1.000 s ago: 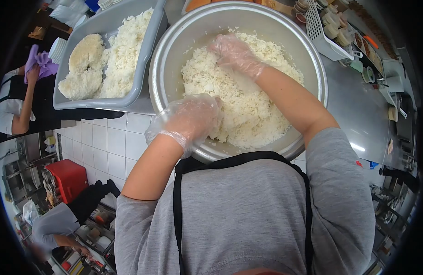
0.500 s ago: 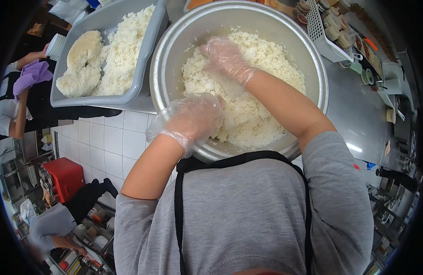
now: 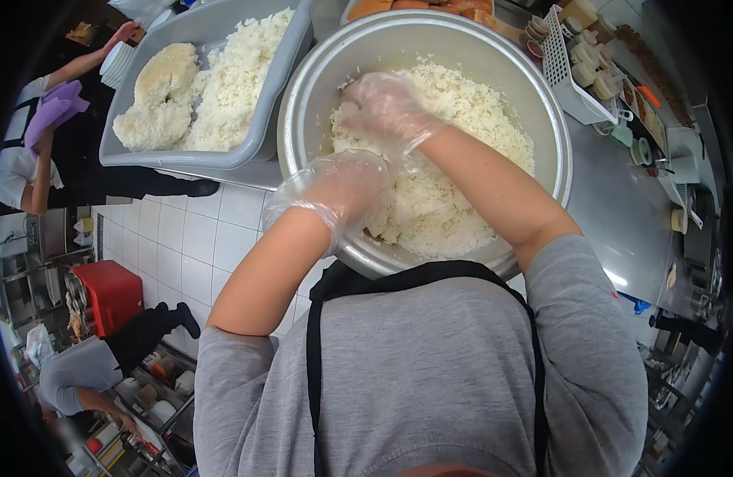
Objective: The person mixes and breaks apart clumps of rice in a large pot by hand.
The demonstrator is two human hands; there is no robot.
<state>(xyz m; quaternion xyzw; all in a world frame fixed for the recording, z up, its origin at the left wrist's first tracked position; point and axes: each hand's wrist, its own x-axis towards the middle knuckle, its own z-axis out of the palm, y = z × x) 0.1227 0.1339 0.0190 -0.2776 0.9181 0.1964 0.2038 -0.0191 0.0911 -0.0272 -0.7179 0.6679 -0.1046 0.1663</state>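
Observation:
A large round metal pot (image 3: 293, 111) holds a heap of cooked white rice (image 3: 454, 191). Both of my hands are in it, covered by clear plastic gloves. My left hand (image 3: 343, 184) reaches over the near left rim, its fingertips hidden in the rice. Farther in, at the far left part of the heap, my right hand (image 3: 386, 110) has its fingers curled into the rice. The two hands are close together, the right one beyond the left.
A grey plastic tub (image 3: 251, 151) with more rice stands left of the pot. At the right, a white basket (image 3: 565, 67) of small containers sits on the steel counter (image 3: 613, 207). Two other people are at the left, one with a purple cloth (image 3: 60, 107). A red bin (image 3: 108, 296) stands behind.
My right hand has shifted slightly nearer, and its fingers look more curled. My left hand has moved a little deeper into the rice. The whole view has shifted slightly.

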